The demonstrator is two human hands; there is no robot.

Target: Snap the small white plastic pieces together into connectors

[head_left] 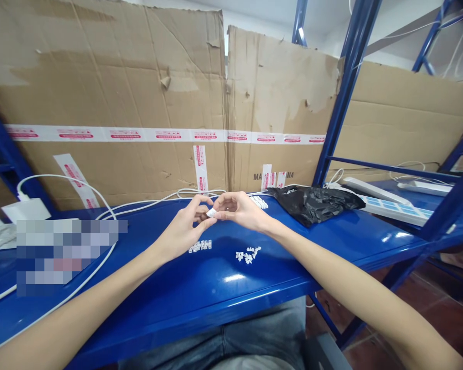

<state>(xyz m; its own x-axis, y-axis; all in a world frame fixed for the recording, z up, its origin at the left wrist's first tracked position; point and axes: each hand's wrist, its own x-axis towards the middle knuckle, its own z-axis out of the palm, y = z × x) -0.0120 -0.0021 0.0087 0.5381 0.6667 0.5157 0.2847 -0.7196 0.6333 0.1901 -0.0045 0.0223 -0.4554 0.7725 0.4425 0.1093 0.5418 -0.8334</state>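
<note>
Above the blue shelf (162,293), my left hand (185,226) and my right hand (241,210) meet at the fingertips. Between them they pinch a small white plastic piece (212,212), too small to make out its exact kind. Below my left hand lies a row of small white pieces (202,245) with dark marks, partly covered by that hand. A loose heap of tiny white parts (248,255) sits under my right forearm. Behind my right hand stand rows of more white pieces (259,202), partly hidden by it.
A crumpled black plastic bag (318,203) lies at the back right, beside long white strips (397,209). White cables (139,208) run along the back and left, near a white adapter (26,210). Cardboard sheets (139,97) wall off the back. A blue post (341,97) rises at right.
</note>
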